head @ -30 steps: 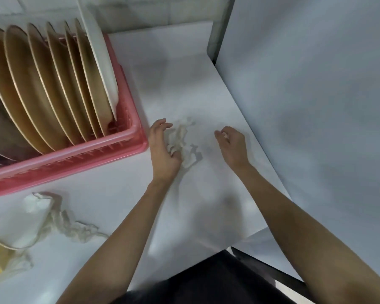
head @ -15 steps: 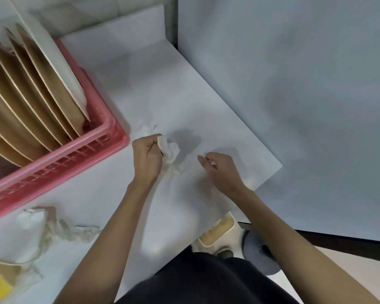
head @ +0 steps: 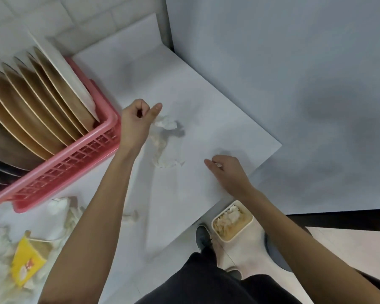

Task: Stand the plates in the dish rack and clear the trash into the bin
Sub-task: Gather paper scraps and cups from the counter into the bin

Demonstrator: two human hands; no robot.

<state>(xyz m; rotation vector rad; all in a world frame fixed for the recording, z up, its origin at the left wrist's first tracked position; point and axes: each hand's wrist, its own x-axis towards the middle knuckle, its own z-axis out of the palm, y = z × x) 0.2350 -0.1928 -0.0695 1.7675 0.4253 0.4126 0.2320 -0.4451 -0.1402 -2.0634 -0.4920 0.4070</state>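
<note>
One pink dish rack (head: 59,170) sits at the left of the white tabletop (head: 206,128), holding about six tan plates (head: 31,113) standing on edge and one white plate (head: 62,69) leaning at the rack's right end. Two hands are over the tabletop. The left hand (head: 134,121) hovers just beside the rack's right corner, its grip loosely curled with the thumb sticking out and nothing in it. A strip of crumpled tissue (head: 162,141) lies on the tabletop just right of that hand. The right hand (head: 226,172) rests near the tabletop's right edge, fingertips pinched together on a tiny white scrap. More crumpled paper and one yellow wrapper (head: 24,264) lie at the lower left. One bin (head: 233,220) with trash in it stands on the floor below the edge

Half a second ago the left hand gripped the tissue; now the tissue lies loose and the bin shows fully
</note>
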